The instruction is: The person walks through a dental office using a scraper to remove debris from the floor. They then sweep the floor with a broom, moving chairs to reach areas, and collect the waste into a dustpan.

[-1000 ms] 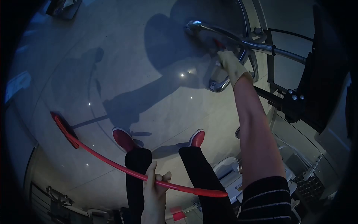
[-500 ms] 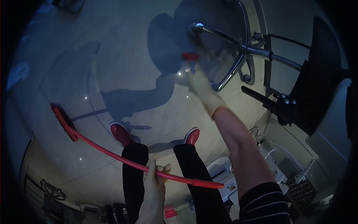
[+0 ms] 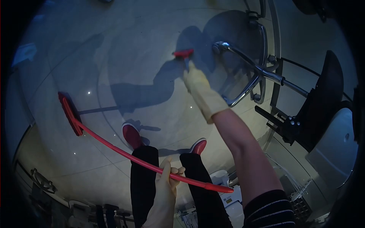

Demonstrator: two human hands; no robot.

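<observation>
My left hand (image 3: 167,182), in a pale glove, grips the handle of a long red broom (image 3: 125,154). Its narrow head (image 3: 70,114) rests on the floor at the left, and the handle's end crosses in front of my right leg. My right hand (image 3: 195,78) wears a cream rubber glove and reaches forward over the floor. It is closed on a short hand tool with a red crosswise head (image 3: 183,53). Whether that head bears bristles or a blade is hard to make out. The tool's head is at or close to the floor.
A wheeled chair with a chrome base (image 3: 262,72) stands at the right, near my right hand. My red shoes (image 3: 132,135) are on the tiled floor (image 3: 133,68). White equipment (image 3: 230,197) stands by my legs, and a dark cabinet edge (image 3: 23,140) lies left.
My right hand has swung a little left with the short tool. The view has shifted, so the chair and shoes appear farther right. My left hand keeps its grip on the broom.
</observation>
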